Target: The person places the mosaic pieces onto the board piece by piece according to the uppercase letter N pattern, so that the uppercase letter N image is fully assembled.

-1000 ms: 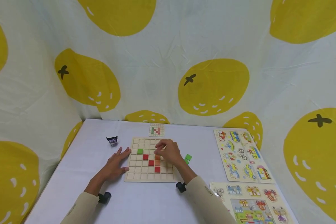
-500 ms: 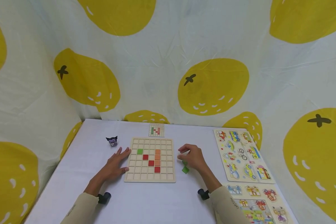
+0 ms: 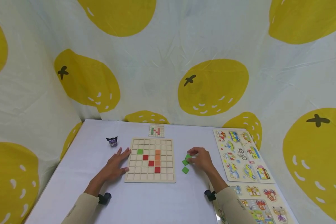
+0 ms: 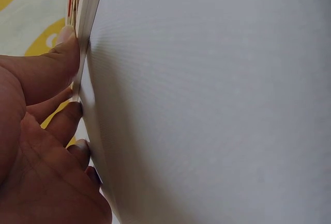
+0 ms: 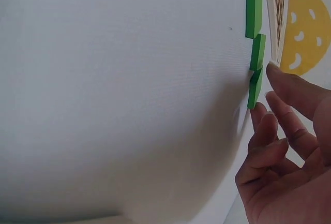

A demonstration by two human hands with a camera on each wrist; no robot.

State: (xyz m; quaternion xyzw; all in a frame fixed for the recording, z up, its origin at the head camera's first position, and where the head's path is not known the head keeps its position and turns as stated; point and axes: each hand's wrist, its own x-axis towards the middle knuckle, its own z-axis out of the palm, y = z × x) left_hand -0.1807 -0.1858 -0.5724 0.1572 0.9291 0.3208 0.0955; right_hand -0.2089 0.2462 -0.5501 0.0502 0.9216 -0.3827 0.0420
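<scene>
A wooden grid board (image 3: 142, 176) lies mid-table. In its cells sit one green tile (image 3: 140, 151), a diagonal of red tiles (image 3: 151, 163) and a column of orange tiles (image 3: 157, 157). My left hand (image 3: 114, 165) rests at the board's left edge, fingers spread, thumb and fingertips against the rim. Right of the board, loose green tiles (image 3: 185, 170) lie on the cloth. Over the farther ones is my right hand (image 3: 201, 159), thumb and index finger apart at a tile. The right wrist view shows green tiles (image 5: 253, 14) in a row beside the fingertips, none plainly pinched.
Behind the board lies a small pattern card (image 3: 156, 130) with coloured squares. A small dark figurine (image 3: 112, 141) stands at the back left. Picture puzzle boards (image 3: 235, 169) take up the right side of the table. A fruit-print curtain (image 3: 162, 77) hangs behind.
My right hand has moved from over the board rightward to the loose green tiles. Three orange tiles now show in the column it partly covered. My left hand has stayed put.
</scene>
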